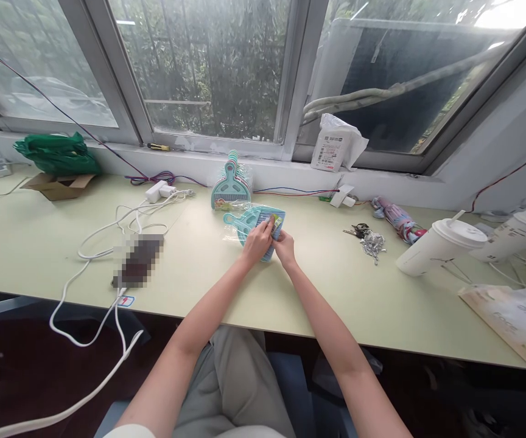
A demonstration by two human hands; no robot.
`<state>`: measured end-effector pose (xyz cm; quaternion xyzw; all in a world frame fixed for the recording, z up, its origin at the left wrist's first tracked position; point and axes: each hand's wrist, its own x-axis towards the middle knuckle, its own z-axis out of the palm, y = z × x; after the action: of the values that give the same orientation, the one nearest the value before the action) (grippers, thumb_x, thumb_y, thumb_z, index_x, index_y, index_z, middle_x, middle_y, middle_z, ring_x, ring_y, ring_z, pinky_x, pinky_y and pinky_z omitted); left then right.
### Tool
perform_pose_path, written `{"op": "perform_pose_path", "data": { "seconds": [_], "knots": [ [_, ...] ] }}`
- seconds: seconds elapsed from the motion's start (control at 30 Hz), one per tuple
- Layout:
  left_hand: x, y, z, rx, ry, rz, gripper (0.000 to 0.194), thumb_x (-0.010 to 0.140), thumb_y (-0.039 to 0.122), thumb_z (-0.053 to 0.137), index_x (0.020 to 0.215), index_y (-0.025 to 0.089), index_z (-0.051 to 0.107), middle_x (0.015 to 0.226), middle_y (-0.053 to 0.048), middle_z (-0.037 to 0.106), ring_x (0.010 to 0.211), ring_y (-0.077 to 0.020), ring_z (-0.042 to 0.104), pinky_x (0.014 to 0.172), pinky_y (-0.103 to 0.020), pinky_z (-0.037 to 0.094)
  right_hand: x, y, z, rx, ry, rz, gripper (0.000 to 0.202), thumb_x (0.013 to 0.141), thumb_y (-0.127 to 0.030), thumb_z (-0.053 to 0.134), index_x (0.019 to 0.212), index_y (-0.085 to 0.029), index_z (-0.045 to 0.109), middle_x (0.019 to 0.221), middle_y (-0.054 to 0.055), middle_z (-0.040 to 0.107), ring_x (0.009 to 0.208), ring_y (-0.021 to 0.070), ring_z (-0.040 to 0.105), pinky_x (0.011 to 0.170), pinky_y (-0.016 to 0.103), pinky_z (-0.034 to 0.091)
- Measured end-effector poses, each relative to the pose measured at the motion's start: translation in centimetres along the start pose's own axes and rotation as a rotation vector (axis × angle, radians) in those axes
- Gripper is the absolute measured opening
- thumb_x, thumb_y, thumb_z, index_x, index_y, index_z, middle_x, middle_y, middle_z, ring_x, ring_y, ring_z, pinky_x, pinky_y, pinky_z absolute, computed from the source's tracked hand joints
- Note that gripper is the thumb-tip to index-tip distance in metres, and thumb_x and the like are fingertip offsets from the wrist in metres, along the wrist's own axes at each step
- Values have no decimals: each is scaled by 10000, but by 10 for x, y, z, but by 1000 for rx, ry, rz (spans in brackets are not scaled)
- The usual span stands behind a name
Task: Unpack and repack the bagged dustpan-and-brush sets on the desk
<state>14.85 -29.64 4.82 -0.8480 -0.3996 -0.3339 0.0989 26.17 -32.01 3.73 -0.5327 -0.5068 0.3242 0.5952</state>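
A small turquoise dustpan set (245, 222) with blue-grey brush bristles lies tilted above the table, its handle toward the left. Clear plastic wrap hangs around its handle end. My left hand (258, 241) is closed on its front, with fingertips by a yellow-green label (276, 224). At the lower right edge, my right hand (285, 248) pinches the same set. Just behind stands a stack of similar dustpan sets (231, 182), handles up, against the window ledge. The fingers behind the held set are hidden.
White cables (128, 219) and a blurred dark object (139, 260) lie left. An open cardboard box (59, 187) with a green bag (57, 153) sits at the far left. Right are keys (371, 242), a folded umbrella (395, 219), a lidded cup (441, 243) and a paper bag (514, 319).
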Motion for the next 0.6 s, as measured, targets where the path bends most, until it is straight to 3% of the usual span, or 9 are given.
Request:
{"op": "perform_pose_path", "data": {
  "seconds": [0.1,0.33,0.6],
  "knots": [
    [0,0,-1,13,-17,40,500,928,151,254,1418,127,348,962,-104,569,906,-196,568,802,-305,431,0,0,0,10,7,-3,186,630,-330,625,740,-180,618,701,-1,667,647,162,573,591,246,445],
    [1,1,-6,226,-19,-126,496,921,168,297,1403,88,376,963,-137,564,909,-242,550,766,-344,415,-1,-1,4,30,-34,-6,193,635,-339,635,737,-175,621,679,-4,655,626,156,564,579,247,456],
    [3,8,-5,107,-121,-214,497,938,175,286,1430,109,305,1035,-115,536,823,-172,587,654,-257,443,1,3,1,-14,-36,0,180,636,-329,636,732,-176,639,657,3,661,627,173,579,565,256,461]
  ]
}}
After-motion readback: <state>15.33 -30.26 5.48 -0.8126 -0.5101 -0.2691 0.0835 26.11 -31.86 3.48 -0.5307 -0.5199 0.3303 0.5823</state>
